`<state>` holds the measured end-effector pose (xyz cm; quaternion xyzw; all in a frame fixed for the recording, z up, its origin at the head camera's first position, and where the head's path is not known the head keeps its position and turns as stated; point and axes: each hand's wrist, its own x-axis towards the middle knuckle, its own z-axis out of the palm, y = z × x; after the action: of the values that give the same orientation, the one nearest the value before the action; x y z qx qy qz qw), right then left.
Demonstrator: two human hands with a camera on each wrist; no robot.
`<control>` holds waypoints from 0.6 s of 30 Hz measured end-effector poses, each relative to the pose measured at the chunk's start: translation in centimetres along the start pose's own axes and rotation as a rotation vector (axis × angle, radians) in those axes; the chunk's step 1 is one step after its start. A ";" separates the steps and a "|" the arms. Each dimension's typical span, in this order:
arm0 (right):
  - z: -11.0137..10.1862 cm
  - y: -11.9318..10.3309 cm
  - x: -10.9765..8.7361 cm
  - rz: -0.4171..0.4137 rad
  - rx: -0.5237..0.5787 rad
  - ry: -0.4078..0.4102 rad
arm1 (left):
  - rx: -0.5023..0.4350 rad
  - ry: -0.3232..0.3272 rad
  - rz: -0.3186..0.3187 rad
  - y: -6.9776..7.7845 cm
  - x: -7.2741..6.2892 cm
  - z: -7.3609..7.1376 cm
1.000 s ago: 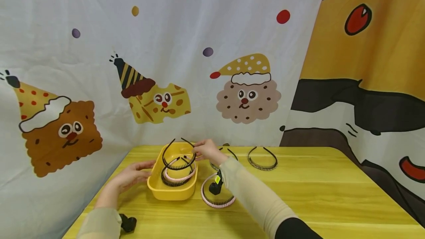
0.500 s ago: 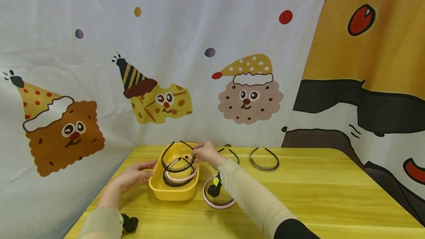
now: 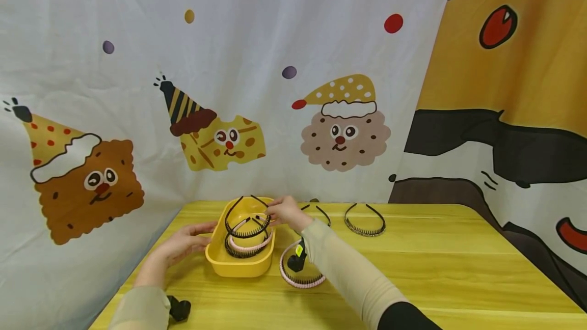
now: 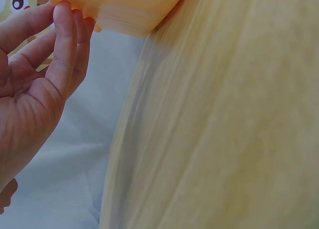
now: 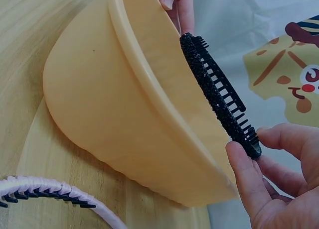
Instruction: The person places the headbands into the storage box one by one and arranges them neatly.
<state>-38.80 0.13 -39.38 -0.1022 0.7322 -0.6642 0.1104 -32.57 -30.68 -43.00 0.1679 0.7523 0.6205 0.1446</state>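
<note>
My right hand (image 3: 286,213) pinches one end of a black toothed headband (image 5: 214,97) between thumb and fingers. In the head view the headband hangs over a yellow plastic basket (image 3: 240,270); its outer side looks beaded in the right wrist view. My left hand (image 3: 183,242) touches the basket's left side with its fingertips, the fingers loosely extended, as the left wrist view also shows. Inside the basket lie a pink headband (image 3: 249,248) and another black toothed headband (image 3: 239,255).
Right of the basket, a pink headband with black teeth (image 3: 302,285) lies on the wooden table (image 3: 440,269). A black headband (image 3: 327,216) is partly hidden behind my right wrist. Another black headband (image 3: 367,232) lies farther right. A printed curtain (image 3: 275,29) hangs behind the table.
Both hands and the basket stay almost still. The held black headband dips slightly, then shifts a little to the right over the basket.
</note>
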 end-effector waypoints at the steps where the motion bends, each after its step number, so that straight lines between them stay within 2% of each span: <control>1: 0.0 0.0 0.0 0.003 0.006 0.001 | 0.000 0.001 0.000 0.0 0.0 0.0; 18: 0.0 0.4 0.0 0.013 -0.013 0.001 | -0.010 0.002 -0.001 -0.1 0.1 0.0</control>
<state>-38.85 0.19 -39.82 -0.0980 0.7373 -0.6587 0.1137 -32.66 -30.71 -43.14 0.1662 0.7494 0.6244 0.1447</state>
